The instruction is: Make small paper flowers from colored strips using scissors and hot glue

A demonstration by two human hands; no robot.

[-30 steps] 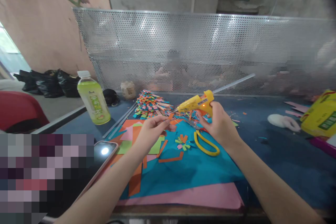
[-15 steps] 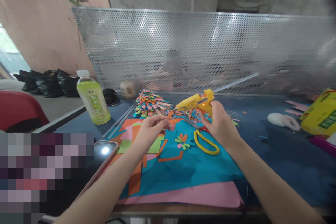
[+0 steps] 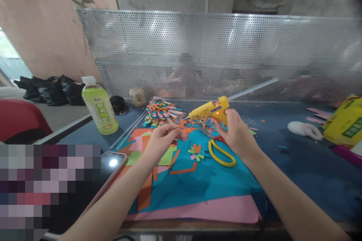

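My right hand grips a yellow hot glue gun with its nozzle pointing left. Its tip meets a small orange paper strip pinched in the fingers of my left hand. Both hands hover above sheets of blue paper and pink paper on the table. Below the hands lie yellow-handled scissors, a small paper flower and loose orange strips. A heap of coloured paper strips sits just behind my left hand.
A green drink bottle stands at the left and a phone with its light on lies near my left forearm. A yellow box and a white object sit at the right. A perforated metal screen closes off the back, with a person behind it.
The hands stay almost in place; the glue gun's tip has shifted slightly left, onto the orange strip.
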